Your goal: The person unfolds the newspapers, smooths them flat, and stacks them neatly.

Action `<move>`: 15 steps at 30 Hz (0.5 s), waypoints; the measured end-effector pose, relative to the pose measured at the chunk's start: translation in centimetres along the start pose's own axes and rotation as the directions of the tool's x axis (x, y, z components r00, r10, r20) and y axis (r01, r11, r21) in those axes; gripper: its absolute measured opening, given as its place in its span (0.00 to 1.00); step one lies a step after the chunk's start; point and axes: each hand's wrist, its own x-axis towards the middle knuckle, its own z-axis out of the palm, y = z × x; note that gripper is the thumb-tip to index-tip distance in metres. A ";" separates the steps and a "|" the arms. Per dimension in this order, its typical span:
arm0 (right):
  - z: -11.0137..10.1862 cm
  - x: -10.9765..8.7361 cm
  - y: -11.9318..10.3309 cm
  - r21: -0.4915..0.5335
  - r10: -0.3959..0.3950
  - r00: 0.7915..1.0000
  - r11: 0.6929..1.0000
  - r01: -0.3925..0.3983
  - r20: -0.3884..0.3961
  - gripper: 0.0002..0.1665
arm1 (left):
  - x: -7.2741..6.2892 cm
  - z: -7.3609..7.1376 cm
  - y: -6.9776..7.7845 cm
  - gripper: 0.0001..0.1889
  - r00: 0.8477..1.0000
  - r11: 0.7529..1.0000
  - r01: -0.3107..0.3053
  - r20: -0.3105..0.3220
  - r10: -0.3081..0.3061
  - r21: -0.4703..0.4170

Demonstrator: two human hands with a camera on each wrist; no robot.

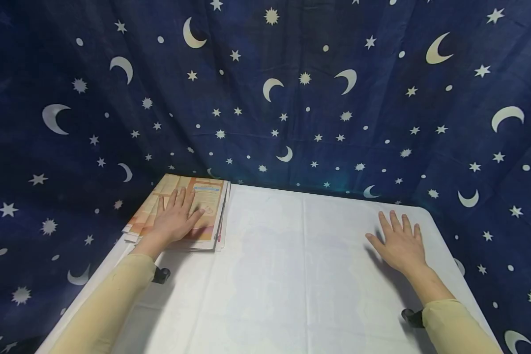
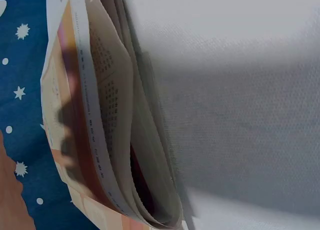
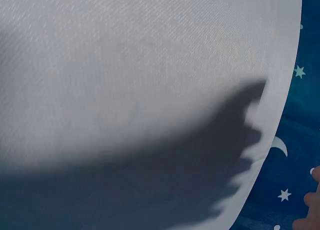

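A stack of folded newspapers (image 1: 210, 201) with orange and cream print lies at the table's back left corner. My left hand (image 1: 175, 221) is over the stack with its fingers spread and straight, palm down. In the left wrist view the folded edges of the newspapers (image 2: 112, 115) show, with the sheets bulging loosely and the hand's shadow across the top one. Toward the table's right side, my right hand (image 1: 400, 246) hovers palm down with fingers spread, holding nothing. Its shadow falls on the white cloth in the right wrist view, where only fingertips (image 3: 312, 200) show at the edge.
A white cloth (image 1: 265, 275) covers the table. Behind it and on both sides hangs a dark blue curtain (image 1: 248, 88) with moons and stars, close to the table's edges. A small black device (image 1: 161, 275) sits at the left wrist, another black device (image 1: 412, 318) at the right.
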 end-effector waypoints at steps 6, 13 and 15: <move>0.0 0.5 -1.6 0.074 -0.004 1.000 0.997 0.003 0.010 0.56 | -0.3 -0.6 0.0 0.43 1.000 0.999 0.010 -0.017 -0.011 -0.052; 0.2 1.9 -5.5 0.221 -0.023 0.999 0.975 0.014 0.039 0.55 | -0.9 -1.5 -0.9 0.44 0.999 0.993 0.002 -0.051 -0.009 -0.119; 0.2 2.4 -6.8 0.331 -0.009 0.998 0.944 -0.015 0.069 0.54 | -1.1 -1.9 -1.2 0.43 0.998 0.990 -0.008 -0.063 -0.001 -0.141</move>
